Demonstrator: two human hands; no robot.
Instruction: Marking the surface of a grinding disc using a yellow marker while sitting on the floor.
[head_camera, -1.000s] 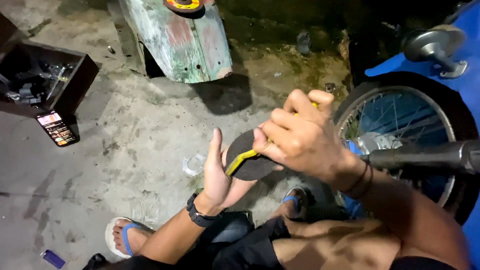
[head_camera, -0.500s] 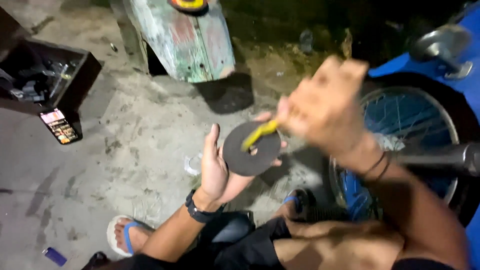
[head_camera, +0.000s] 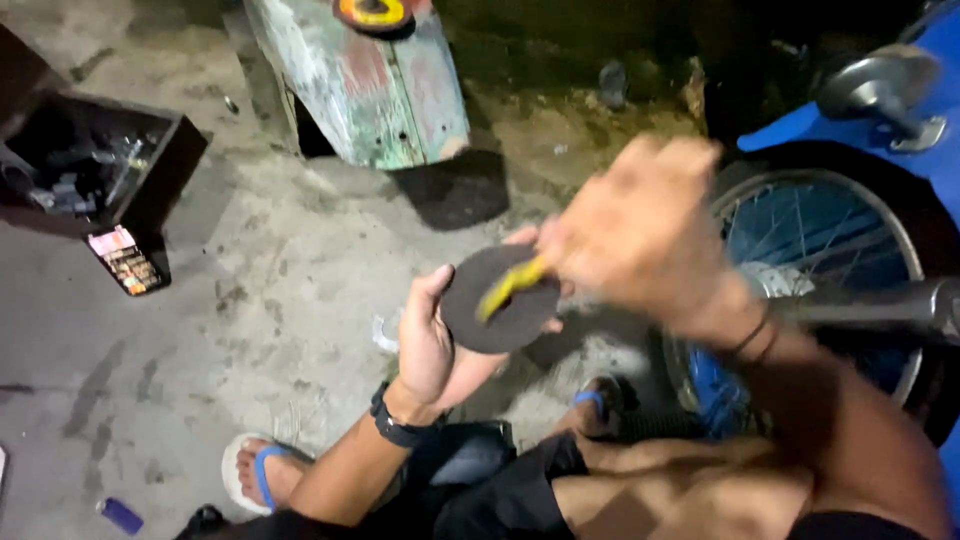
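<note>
concrete floor; left hand cradles dark disc; blurred right hand pinches yellow tool.

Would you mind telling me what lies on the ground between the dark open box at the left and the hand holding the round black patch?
In the head view, bare stained concrete lies between the box and the left hand holding the patch.

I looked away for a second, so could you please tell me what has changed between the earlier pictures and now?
The right hand lifted off the dark round patch and swung up to the right, still gripping the yellow tool, whose tip now rests across the patch. The left hand still holds the patch flat on its palm. The wheel and the tool box stayed put.
</note>
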